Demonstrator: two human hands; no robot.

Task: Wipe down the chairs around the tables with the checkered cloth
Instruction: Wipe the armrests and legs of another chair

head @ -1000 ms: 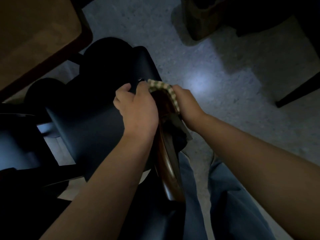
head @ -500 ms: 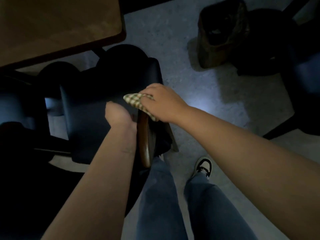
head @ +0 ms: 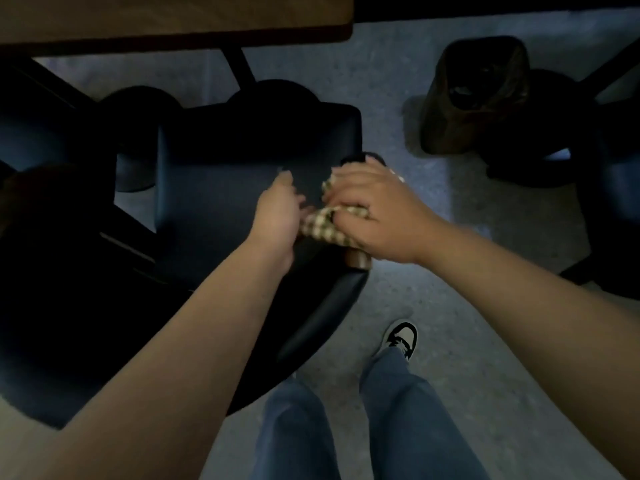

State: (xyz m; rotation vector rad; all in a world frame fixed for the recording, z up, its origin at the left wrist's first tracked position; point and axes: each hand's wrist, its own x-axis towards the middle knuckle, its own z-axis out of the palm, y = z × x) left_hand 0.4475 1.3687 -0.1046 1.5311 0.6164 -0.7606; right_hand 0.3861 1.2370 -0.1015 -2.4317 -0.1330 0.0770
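the table [head: 173,19] runs along the top edge, and the dark padded chair [head: 221,188] stands below it, seat pushed toward the table. a lined bin [head: 474,98] stands on the floor to the right. my jeans [head: 398,417] and one sneaker [head: 400,337] show below. my right hand [head: 377,216] curls around the checkered cloth [head: 325,226], bunched on the chair's wooden top edge. my left hand [head: 277,213] meets the cloth's left end; i cannot tell its grip.
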